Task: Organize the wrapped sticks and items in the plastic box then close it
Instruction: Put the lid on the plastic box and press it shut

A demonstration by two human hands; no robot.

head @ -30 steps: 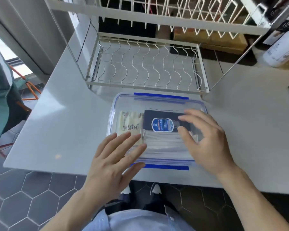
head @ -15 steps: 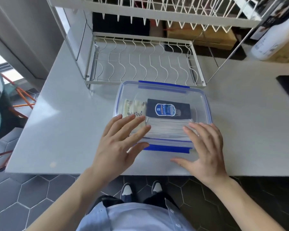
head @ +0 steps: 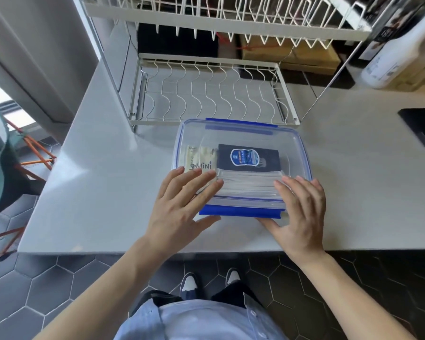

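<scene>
I read this as a home kitchen: white wire dish rack [head: 210, 94] on a pale counter [head: 113, 182], white bottle [head: 398, 62] to the rack's right w/ cardboard boxes [head: 302, 54] behind it, hex floor tiles [head: 49, 290] below.

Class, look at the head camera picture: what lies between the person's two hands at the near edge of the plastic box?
In the head view, the blue clip flap spans between the left hand and right hand.
</scene>
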